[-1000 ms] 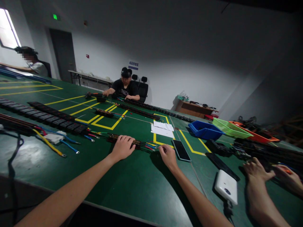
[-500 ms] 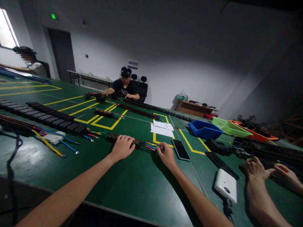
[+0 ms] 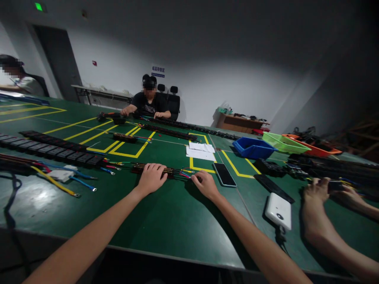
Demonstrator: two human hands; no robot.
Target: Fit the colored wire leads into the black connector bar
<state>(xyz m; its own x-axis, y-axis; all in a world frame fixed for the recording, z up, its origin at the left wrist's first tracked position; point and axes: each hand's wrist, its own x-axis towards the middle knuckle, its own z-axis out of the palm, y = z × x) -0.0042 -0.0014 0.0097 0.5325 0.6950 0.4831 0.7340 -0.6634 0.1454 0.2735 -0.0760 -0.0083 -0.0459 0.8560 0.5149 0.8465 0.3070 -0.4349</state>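
Observation:
A long dark block with copper-coloured strips point(image 3: 169, 171) lies on the green table in front of me. My left hand point(image 3: 152, 179) is closed over its middle, fingers bent across the top and thumb along the near side. Thin coloured wires point(image 3: 184, 173) with metal ring ends come out of its right end, and others leave the left end. My right hand point(image 3: 205, 184) pinches at the tip of one of these wires with thumb and forefinger; the tip itself is mostly covered by the fingers.
A phone point(image 3: 224, 174) and white papers point(image 3: 200, 152) lie beyond my right hand. A white device point(image 3: 278, 212) and blue bin point(image 3: 254, 148) are further right. A co-worker's hands point(image 3: 318, 193) handle a dark part. Cabled black strips point(image 3: 56, 146) lie left. Another person point(image 3: 151, 98) sits opposite.
My view has shifted a little, so the scene sits higher and further left. Both my hands keep their places on block and wire. The neighbour's hands at right now have a small dark part.

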